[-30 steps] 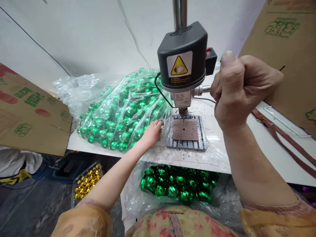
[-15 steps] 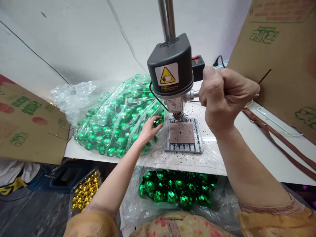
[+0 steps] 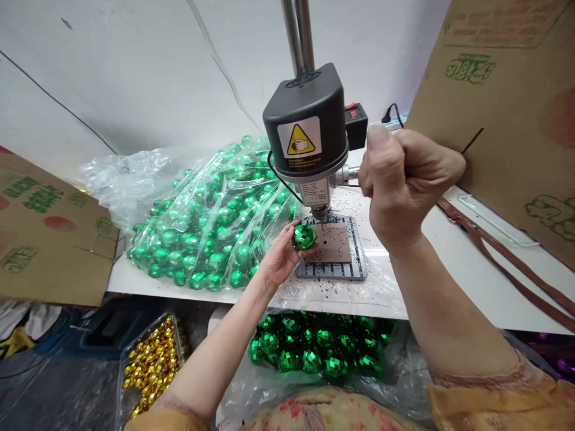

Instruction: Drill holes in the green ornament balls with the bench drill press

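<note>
Between the thumb and fingers of my left hand [image 3: 284,254] is a green faceted mirror ball [image 3: 304,236], at the left edge of the drill press's base plate [image 3: 358,251]. A brown board [image 3: 332,251] with a small dark hole lies on that plate. Above it is the chuck [image 3: 320,211] of the black-capped drill press [image 3: 305,120]. My right hand [image 3: 404,179] is closed in a fist at the press's feed handle [image 3: 353,174]; the grip itself is hidden by the fingers. Dark shavings are scattered over board and plate.
A see-through bag of green balls [image 3: 215,221] lies left on the white table [image 3: 390,304]. More green balls [image 3: 314,353] sit in plastic below the front edge. Cardboard boxes [image 3: 507,120] flank both sides. A tray of gold balls [image 3: 153,365] stands lower left; a brown strap [image 3: 503,257] lies right.
My left hand has moved right and toward me with a green ball, from beside the bag to the base plate's left edge. My right hand stays at the handle.
</note>
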Demonstrator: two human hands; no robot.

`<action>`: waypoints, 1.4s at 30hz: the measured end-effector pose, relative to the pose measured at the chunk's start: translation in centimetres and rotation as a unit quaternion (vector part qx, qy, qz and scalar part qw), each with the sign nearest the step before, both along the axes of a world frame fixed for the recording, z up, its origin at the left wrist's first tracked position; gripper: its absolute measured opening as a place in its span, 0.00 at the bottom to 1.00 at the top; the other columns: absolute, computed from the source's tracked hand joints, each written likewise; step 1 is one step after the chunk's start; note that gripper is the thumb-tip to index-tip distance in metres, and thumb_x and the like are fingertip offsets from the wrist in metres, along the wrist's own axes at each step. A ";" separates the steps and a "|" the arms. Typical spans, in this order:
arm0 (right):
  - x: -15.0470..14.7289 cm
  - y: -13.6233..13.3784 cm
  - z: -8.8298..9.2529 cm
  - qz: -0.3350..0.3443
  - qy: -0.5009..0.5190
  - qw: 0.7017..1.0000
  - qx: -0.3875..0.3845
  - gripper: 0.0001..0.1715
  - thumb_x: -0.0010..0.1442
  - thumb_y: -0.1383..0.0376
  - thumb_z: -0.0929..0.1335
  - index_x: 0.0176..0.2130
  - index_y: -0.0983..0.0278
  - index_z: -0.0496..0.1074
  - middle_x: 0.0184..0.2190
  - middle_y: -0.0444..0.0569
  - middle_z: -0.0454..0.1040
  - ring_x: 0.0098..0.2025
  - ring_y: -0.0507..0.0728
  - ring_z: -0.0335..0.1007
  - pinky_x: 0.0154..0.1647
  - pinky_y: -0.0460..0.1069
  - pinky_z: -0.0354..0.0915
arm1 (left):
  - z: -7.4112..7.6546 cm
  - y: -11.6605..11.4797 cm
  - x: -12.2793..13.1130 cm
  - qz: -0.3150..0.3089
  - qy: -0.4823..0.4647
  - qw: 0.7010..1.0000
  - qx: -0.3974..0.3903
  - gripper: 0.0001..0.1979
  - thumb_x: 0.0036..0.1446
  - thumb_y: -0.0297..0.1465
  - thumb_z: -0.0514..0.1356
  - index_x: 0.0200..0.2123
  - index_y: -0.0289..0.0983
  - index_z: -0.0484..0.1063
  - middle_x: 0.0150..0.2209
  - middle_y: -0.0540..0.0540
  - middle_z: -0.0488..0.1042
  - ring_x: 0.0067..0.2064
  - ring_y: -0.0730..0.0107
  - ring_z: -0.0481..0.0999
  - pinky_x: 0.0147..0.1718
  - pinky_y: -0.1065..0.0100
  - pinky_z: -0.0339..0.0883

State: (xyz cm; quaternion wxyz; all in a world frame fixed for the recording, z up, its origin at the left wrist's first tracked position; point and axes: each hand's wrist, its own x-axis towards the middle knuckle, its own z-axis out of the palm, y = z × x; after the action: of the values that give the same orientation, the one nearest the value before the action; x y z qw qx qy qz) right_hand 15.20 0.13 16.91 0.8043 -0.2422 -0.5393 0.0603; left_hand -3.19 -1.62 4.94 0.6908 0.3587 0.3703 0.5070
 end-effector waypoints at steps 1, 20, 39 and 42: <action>0.0 0.0 0.0 0.003 0.002 1.000 0.003 0.30 0.65 0.58 0.66 0.17 0.62 0.52 0.14 0.39 0.50 0.16 0.45 0.48 0.20 0.48 0.48 | 0.0 -0.2 0.0 -0.001 -0.015 1.000 -0.006 0.22 0.58 0.41 0.66 0.52 0.41 0.68 0.46 0.43 0.78 0.46 0.60 0.80 0.42 0.62 0.77; -0.1 -0.1 0.2 0.042 0.018 0.998 0.053 0.27 0.62 0.71 0.67 0.15 0.65 0.55 0.12 0.37 0.55 0.15 0.43 0.50 0.19 0.47 0.45 | -3.8 1.9 1.5 0.110 0.162 0.974 0.114 0.30 0.41 0.40 0.76 0.40 0.39 0.62 0.32 0.54 0.74 0.35 0.75 0.75 0.38 0.71 0.66; -0.1 1.6 2.4 0.014 0.008 1.000 0.013 0.31 0.62 0.58 0.68 0.16 0.63 0.51 0.13 0.38 0.49 0.16 0.45 0.42 0.21 0.50 0.44 | -5.7 2.8 2.3 0.043 0.337 0.901 0.271 0.28 0.51 0.40 0.71 0.52 0.39 0.68 0.49 0.42 0.74 0.52 0.57 0.74 0.55 0.54 0.67; -0.1 1.4 2.4 0.040 0.011 0.999 0.022 0.29 0.62 0.58 0.68 0.17 0.63 0.52 0.13 0.37 0.48 0.16 0.45 0.42 0.22 0.49 0.44 | -5.7 2.2 2.9 0.039 0.335 0.898 0.281 0.26 0.53 0.40 0.70 0.52 0.39 0.66 0.48 0.43 0.74 0.51 0.59 0.75 0.53 0.56 0.68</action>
State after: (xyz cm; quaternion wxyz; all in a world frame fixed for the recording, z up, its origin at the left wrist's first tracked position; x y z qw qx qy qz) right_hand 15.13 1.53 19.28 0.8126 -0.2020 -0.5404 0.0828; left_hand -0.31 0.59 -0.72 0.3762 0.6721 0.4356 0.4659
